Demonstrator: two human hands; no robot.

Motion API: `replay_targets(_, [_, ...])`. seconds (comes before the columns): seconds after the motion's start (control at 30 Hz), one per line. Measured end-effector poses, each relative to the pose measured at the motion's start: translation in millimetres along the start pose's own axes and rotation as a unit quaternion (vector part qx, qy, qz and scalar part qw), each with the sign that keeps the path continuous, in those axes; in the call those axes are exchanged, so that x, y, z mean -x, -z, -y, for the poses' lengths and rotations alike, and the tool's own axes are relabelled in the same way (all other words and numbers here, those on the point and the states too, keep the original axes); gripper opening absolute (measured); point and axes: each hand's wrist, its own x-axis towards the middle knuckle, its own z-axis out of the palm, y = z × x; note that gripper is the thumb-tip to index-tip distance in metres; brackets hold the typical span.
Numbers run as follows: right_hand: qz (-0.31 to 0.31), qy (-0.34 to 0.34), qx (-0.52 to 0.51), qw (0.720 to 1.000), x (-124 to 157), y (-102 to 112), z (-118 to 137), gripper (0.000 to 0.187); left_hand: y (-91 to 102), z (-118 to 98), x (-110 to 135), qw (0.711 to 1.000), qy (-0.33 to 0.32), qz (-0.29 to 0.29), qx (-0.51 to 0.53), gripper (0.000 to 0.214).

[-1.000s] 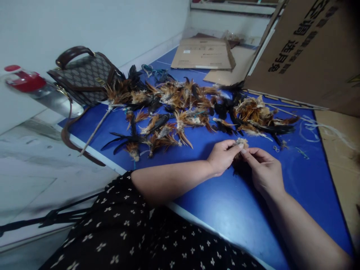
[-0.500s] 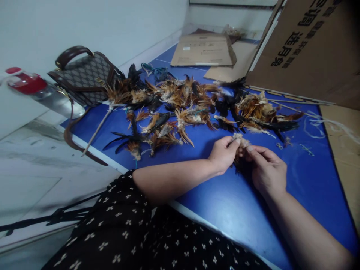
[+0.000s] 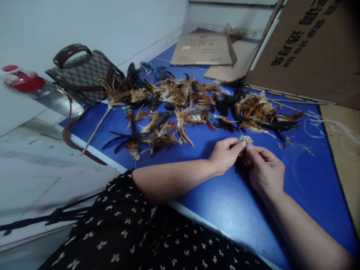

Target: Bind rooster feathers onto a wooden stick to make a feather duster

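My left hand and my right hand meet over the blue table, both pinching a small feather bundle. Its pale fluffy end shows above my fingertips, and its dark feathers hang down between my hands, mostly hidden. Just beyond my hands lies a spread of brown, orange and black feather bundles across the table.
A patterned handbag with a brown strap sits at the table's left corner, beside a bottle with a red cap. Flattened cardboard lies at the back, a large cardboard box at the right. Loose white string lies near the box.
My hands have stayed together on the feather bundle, shifting only slightly; the fluffy end sits a little higher between my fingertips than half a second ago.
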Motion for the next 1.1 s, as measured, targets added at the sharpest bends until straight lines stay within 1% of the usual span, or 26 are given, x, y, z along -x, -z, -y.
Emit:
replay_targets(0.13, [0.009,-0.001,-0.005,1.0,0,1,-2,0.033,0.8,-1,1,0.999,0.003,0.034,0.031,0.043])
replay_targets(0.23, [0.025,-0.006,0.016,1.0,-1,3,-1,0.034,1.8,-2,1,0.998,0.015,0.051,0.044,0.042])
replay_targets(0.27, [0.04,-0.008,0.032,0.999,-3,4,1,0.034,2.5,-3,0,0.998,0.016,0.046,0.046,0.04])
replay_targets(0.33, [0.066,-0.002,0.074,0.995,-8,10,6,0.034,4.5,-7,-4,0.999,0.011,0.017,0.044,0.036])
replay_targets(0.37, [0.066,0.012,0.097,0.993,-12,15,9,0.034,5.9,-11,-6,0.999,0.002,-0.005,0.043,0.034])
replay_targets(0.43, [0.044,0.055,0.154,0.986,-22,28,14,0.035,9.3,-21,-12,0.998,-0.026,-0.051,0.033,0.029])
replay_targets(0.47, [0.03,0.083,0.19,0.978,-28,36,15,0.035,11.2,-26,-15,0.996,-0.042,-0.07,0.025,0.026])
replay_targets(0.5, [0.031,0.11,0.229,0.967,-34,44,16,0.034,13.1,-32,-18,0.995,-0.058,-0.085,0.014,0.024])
replay_targets(0.53, [0.046,0.135,0.27,0.952,-39,51,15,0.032,15.0,-38,-21,0.993,-0.071,-0.098,0.002,0.022])
replay_targets(0.6, [0.104,0.185,0.343,0.915,-49,63,12,0.028,18.3,-47,-24,0.99,-0.087,-0.113,-0.023,0.019])
replay_targets(0.67, [0.143,0.233,0.4,0.875,-55,70,6,0.031,20.6,-51,-25,0.988,-0.096,-0.115,-0.044,0.018])
replay_targets(0.73, [0.151,0.274,0.438,0.843,-60,72,-2,0.035,21.9,-49,-25,0.987,-0.102,-0.106,-0.06,0.017])
replay_targets(0.77, [0.149,0.289,0.449,0.832,-62,72,-5,0.034,22.4,-47,-25,0.987,-0.103,-0.1,-0.066,0.017])
replay_targets(0.83, [0.149,0.304,0.46,0.821,-65,72,-10,0.025,23.3,-43,-25,0.988,-0.104,-0.089,-0.073,0.017])
replay_targets(0.9, [0.148,0.31,0.463,0.817,-67,71,-13,0.018,24.2,-39,-25,0.988,-0.106,-0.08,-0.079,0.017])
replay_targets(1.03, [0.16,0.323,0.466,0.808,-66,69,-12,0.014,24.8,-36,-25,0.983,-0.123,-0.065,-0.118,0.018])
replay_targets(1.1, [0.152,0.323,0.464,0.811,-61,66,-9,0.013,24.5,-37,-23,0.974,-0.151,-0.053,-0.16,0.02])
